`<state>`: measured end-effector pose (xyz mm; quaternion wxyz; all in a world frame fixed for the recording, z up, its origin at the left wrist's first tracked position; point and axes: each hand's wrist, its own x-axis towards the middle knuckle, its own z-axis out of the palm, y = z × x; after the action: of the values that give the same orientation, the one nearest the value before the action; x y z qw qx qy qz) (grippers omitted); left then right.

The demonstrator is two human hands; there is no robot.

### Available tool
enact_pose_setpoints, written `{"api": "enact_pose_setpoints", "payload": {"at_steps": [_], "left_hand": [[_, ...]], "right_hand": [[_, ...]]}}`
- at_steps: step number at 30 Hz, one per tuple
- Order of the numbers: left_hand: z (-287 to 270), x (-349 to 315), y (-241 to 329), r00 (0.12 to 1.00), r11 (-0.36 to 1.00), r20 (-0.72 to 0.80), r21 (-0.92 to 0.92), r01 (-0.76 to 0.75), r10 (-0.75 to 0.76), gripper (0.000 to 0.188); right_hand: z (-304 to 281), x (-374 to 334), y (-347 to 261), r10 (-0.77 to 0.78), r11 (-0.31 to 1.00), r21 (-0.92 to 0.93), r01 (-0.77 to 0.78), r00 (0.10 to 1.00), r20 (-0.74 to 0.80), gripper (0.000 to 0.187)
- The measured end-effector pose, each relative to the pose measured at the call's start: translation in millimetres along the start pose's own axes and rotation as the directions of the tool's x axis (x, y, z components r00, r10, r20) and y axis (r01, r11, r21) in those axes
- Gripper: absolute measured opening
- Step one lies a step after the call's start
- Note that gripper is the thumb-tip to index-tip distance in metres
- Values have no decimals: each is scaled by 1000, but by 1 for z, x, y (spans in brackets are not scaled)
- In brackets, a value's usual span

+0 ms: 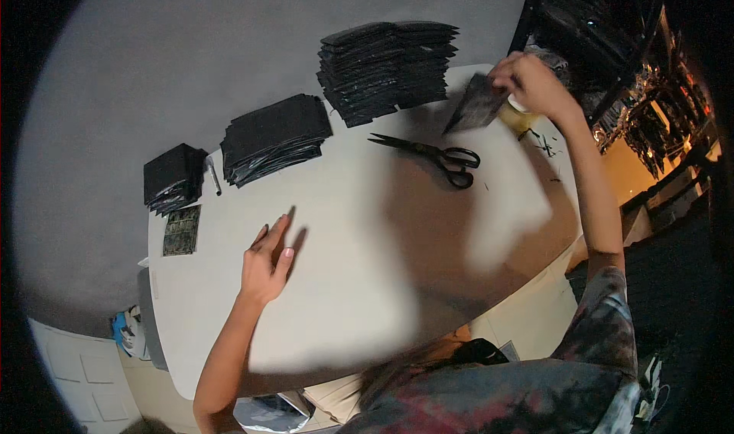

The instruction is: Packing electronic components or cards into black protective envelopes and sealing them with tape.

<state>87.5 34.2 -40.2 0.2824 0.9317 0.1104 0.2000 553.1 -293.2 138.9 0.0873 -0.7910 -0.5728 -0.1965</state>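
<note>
At the far right of the table, my right hand (529, 84) pinches a flat black piece (475, 107) by its upper edge; the piece hangs tilted beside the tall stack. Its exact kind is not plain. My left hand (265, 266) hovers over or rests on the white table (336, 281), fingers apart and holding nothing. Black-handled scissors (436, 157) lie between the hands, blades pointing left. Along the back edge stand a tall double stack of black flat pieces (386, 71), a lower stack (277, 137) and a small stack (174, 175) at the left.
A marker (214, 177) lies between the two left stacks. A dark patterned rectangle (181, 231) sits at the left edge. A yellowish roll (517, 117) and black scraps (544, 143) are near my right forearm. A dark rack (589, 36) stands beyond the right corner.
</note>
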Motion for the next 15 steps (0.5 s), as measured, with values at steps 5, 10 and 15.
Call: {"api": "enact_pose_setpoints", "payload": {"at_steps": [5, 10, 15], "left_hand": [[-3, -2, -4, 1000, 1000, 2, 4, 16, -16, 57], [-3, -5, -6, 1000, 1000, 8, 15, -1, 0, 52], [-2, -1, -3, 999, 1000, 24, 17, -22, 22, 50]], "right_hand": [[53, 33, 78, 100, 959, -217, -180, 936, -337, 26], [166, 40, 96, 362, 931, -11, -365, 921, 143, 25], [230, 47, 96, 578, 806, 97, -584, 812, 83, 47]]}}
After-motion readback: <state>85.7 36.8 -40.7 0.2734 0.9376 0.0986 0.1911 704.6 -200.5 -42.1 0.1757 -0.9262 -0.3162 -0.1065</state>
